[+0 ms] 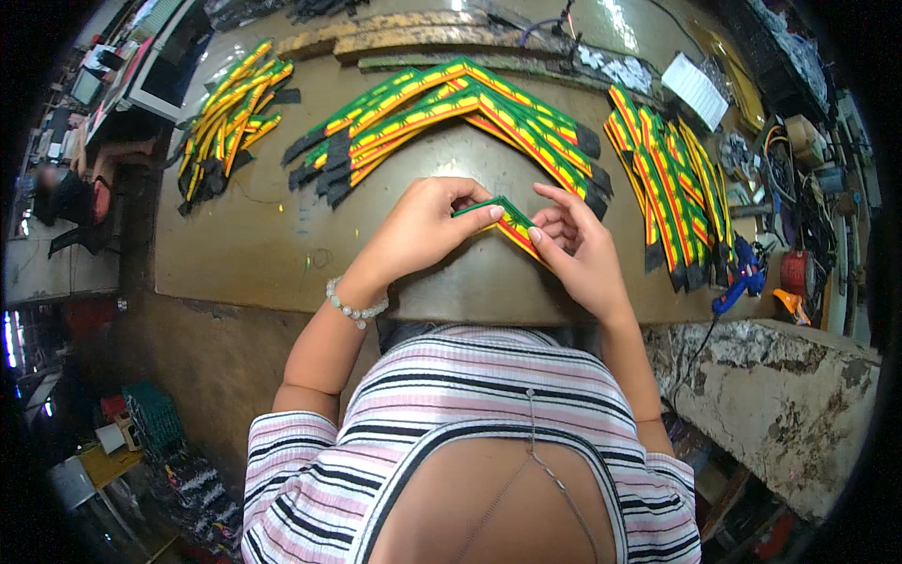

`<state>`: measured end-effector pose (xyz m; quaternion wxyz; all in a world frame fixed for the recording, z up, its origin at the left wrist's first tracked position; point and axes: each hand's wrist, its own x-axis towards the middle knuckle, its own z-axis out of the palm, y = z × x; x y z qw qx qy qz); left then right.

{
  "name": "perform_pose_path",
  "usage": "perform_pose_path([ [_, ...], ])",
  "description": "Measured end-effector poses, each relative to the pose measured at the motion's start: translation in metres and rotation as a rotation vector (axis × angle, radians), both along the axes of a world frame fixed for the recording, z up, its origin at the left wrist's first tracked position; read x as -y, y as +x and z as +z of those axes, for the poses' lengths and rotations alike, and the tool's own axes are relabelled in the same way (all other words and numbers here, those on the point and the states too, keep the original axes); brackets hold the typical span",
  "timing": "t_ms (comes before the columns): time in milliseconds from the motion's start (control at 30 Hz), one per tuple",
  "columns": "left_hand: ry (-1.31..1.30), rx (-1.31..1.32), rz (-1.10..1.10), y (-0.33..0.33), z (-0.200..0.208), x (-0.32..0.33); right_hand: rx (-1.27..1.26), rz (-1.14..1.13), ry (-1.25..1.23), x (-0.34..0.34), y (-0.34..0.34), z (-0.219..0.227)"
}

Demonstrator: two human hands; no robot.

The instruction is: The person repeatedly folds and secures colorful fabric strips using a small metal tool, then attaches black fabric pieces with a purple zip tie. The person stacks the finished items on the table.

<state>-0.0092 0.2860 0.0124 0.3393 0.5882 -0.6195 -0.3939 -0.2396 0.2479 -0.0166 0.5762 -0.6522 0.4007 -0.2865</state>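
Note:
In front of my body, a flat patterned band (512, 224) in green, yellow and red is bent to a point between my hands. My left hand (423, 230) pinches it near the point, thumb on top. On the other side, the thumb of my right hand (584, 252) presses the band's sloping arm against curled fingers, with the index finger lifted away. My fingers cover the band's ends. Just beyond lies a stack of V-shaped bands (460, 96) of the same pattern with black ends, points facing away from me.
Loose heaps of straight bands lie at left (235, 117) and right (669, 193) on the brown table (282, 258). Weathered wooden boards (413, 38) line the back. A white sheet (695, 89), a blue tool (742, 277) and a red roll (799, 273) sit right. Another person (70, 202) is at far left.

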Motion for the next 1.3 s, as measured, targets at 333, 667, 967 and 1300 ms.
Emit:
perform_pose_path([
  [333, -0.323, 0.445, 0.1, 0.063, 0.033, 0.125, -0.463, -0.188, -0.866, 0.097, 0.026, 0.033],
  [667, -0.447, 0.542, 0.16, 0.01, -0.008, 0.257, -0.231, -0.323, -0.45, 0.036, -0.032, 0.015],
  [967, -0.455, 0.385, 0.198, 0.001, -0.004, 0.26, -0.146, -0.392, -0.336, 0.028, -0.066, -0.004],
  [1300, -0.025, -0.661, 0.067, -0.085, -0.006, 0.11, 0.691, -0.213, 0.197, 0.06, 0.004, 0.007],
])
